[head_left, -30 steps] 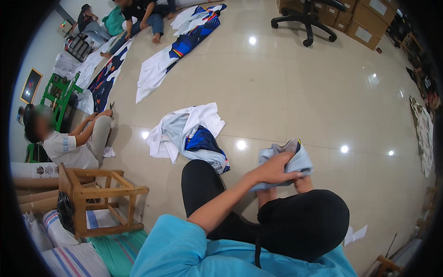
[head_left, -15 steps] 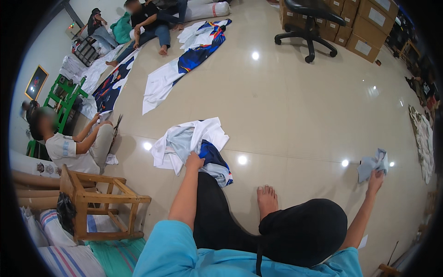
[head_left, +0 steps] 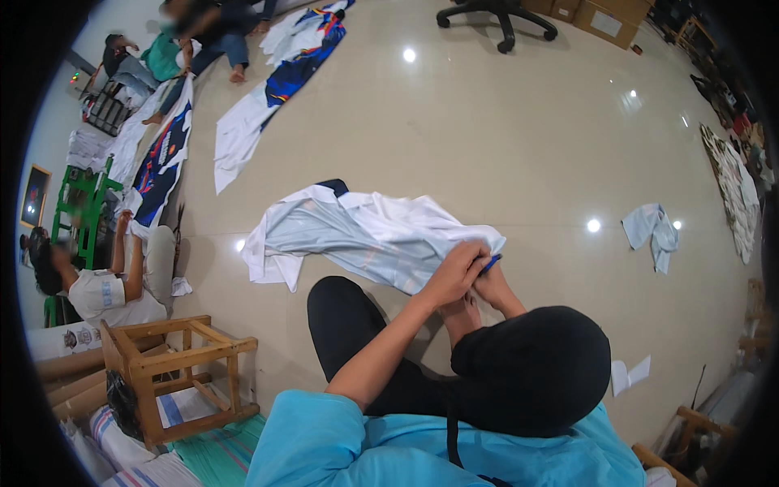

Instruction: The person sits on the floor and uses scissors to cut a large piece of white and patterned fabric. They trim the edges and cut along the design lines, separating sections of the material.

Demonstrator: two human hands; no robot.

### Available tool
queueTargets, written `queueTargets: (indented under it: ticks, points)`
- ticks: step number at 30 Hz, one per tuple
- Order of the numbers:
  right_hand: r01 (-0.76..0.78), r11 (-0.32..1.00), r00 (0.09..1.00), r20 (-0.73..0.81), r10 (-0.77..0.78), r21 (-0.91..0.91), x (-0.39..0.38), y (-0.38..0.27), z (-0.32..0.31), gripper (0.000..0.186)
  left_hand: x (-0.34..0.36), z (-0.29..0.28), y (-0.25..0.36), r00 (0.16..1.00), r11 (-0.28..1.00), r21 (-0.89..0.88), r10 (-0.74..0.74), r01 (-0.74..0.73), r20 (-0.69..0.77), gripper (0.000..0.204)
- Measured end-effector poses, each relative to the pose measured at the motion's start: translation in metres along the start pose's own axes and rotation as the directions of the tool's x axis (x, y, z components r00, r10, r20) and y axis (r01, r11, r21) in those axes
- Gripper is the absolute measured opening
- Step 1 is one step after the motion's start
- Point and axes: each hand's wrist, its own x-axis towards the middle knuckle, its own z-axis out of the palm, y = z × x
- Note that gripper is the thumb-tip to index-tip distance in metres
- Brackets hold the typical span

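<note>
A white and pale grey piece of fabric [head_left: 365, 231] lies stretched across the floor in front of me, a dark blue corner showing at its far edge. My left hand [head_left: 456, 274] is closed on its right end. Right beside it, my right hand [head_left: 490, 284] is closed at the same end, partly hidden behind the left. A small bright blue bit shows between the two hands; I cannot tell whether it belongs to the fabric. Off to the right, a crumpled pale grey cloth piece [head_left: 652, 230] rests on the floor, touched by neither hand.
A wooden stool [head_left: 191, 349] stands at my left beside stuffed sacks [head_left: 215, 446]. A seated person [head_left: 114, 284] holds fabric beyond it. Printed white and blue fabric [head_left: 284, 89] lies further off. A wheeled chair base [head_left: 499, 20] is at the back, a white scrap [head_left: 631, 375] at right.
My right hand has let go of the pale grey cloth piece and come across to my left hand. The white fabric is now drawn out rightward, with its end between both hands.
</note>
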Motion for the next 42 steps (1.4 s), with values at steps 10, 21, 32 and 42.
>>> queueTargets:
  ticks: [10, 21, 32, 42]
  points:
    - [0.400, 0.491, 0.772, -0.573, 0.275, 0.774, -0.013, -0.042, -0.103, 0.028, -0.109, -0.066, -0.150, 0.819, 0.363, 0.748, -0.396, 0.555, -0.415, 0.087]
    - [-0.147, 0.744, 0.735, -0.576, -0.359, -0.652, -0.071, 0.044, -0.125, 0.086, -0.037, -0.049, -0.065, 0.954, 0.789, 0.567, -0.079, 0.238, -0.290, 0.035]
    - [0.027, 0.833, 0.963, 0.239, 0.127, -0.552, -0.013, -0.125, -0.075, 0.031, -0.035, -0.092, 0.080, 0.954, 0.812, 0.538, -0.297, 0.226, 0.048, 0.025]
    - [0.291, 0.874, 0.943, 0.270, -0.193, -0.390, -0.092, -0.319, -0.183, 0.049, -0.120, -0.180, -0.031, 0.749, 0.556, 0.602, -0.059, 0.573, -0.660, 0.047]
